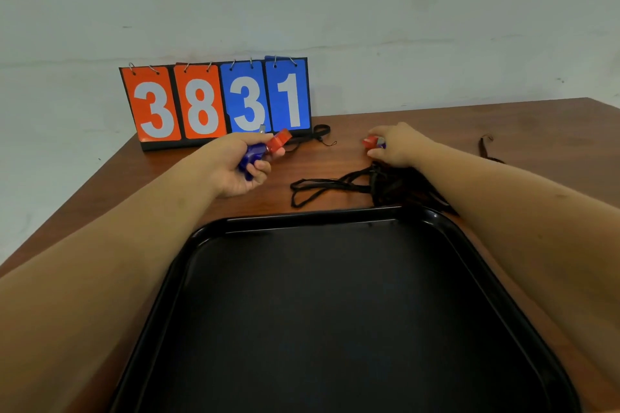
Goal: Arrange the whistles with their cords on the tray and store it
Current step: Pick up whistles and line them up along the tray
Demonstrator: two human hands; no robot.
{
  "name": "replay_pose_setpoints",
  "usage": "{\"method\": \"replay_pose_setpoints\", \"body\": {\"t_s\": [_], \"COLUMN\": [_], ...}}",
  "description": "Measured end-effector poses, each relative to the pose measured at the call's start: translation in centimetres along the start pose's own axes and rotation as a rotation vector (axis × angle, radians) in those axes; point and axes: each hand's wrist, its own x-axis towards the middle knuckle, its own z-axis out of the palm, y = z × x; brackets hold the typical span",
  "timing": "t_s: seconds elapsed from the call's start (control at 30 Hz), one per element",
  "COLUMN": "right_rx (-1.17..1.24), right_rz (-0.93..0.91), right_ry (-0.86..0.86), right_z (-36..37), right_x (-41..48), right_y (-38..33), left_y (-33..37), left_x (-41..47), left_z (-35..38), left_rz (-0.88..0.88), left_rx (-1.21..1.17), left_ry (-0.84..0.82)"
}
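Plastic whistle, red/blue, light & rigid, gripped in left hand above counter; right hand pinches 2nd whistle. Cords limp, likely tangle; gather by whistle body. Tray bare.

Both bare forearms reach forward, apart from each other. The left hand is turned palm up with the fingers curled closed. The right hand is palm down, its fingers bent and pinched together at the tips.
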Motion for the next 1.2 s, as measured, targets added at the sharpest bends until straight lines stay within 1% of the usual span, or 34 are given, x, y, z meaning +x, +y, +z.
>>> {"method": "replay_pose_setpoints", "body": {"t_s": [0.1, 0.23, 0.3, 0.4, 0.5, 0.67, 0.83, 0.97, 1.03, 1.1, 1.2], "right_rx": [0.008, -0.005, 0.034, 0.16, 0.273, 0.246, 0.225, 0.337, 0.496, 0.646, 0.668], "right_rz": [-0.08, -0.199, -0.246, -0.302, -0.309, -0.313, -0.295, -0.288, -0.31, -0.347, -0.427], "right_ry": [0.066, 0.041, 0.064, 0.149, 0.255, 0.345, 0.366, 0.398, 0.346, 0.223, 0.059], "right_z": [0.1, -0.2, -0.4, -1.1, -2.5, -3.7, -3.9, -4.2, -4.4, -4.5, -3.7], "right_x": [-0.2, -1.2, -2.0, -3.0, -3.9, -5.2, -6.5, -8.5, -10.4, -12.9, -16.4], "right_y": [-0.4, -1.0, -1.5, -2.8, -4.3, -6.1, -7.5, -9.5, -11.2, -13.4, -17.5], "left_y": [0.0, -0.1, -0.2, -0.1, 0.0, 0.3, 0.0, -0.6, -1.1, -1.6, -2.4], "left_x": [0.0, 0.0, 0.0, -0.5, -1.4, -4.1, -6.6, -8.9, -9.9, -10.7, -11.9], "left_z": [0.3, 0.6, 0.5, 0.3, 0.0, -0.5, -2.2, -3.7, -4.5, -5.2, -6.1], "left_rz": [-0.015, -0.03, -0.036, -0.047, -0.045, -0.012, -0.001, -0.024, -0.031, -0.042, -0.041], "left_rx": [0.005, 0.015, 0.02, 0.023, -0.012, -0.111, -0.225, -0.337, -0.4, -0.471, -0.592], "left_ry": [-0.022, -0.039, -0.04, -0.03, -0.043, -0.036, -0.039, -0.04, -0.029, -0.007, 0.036]}}
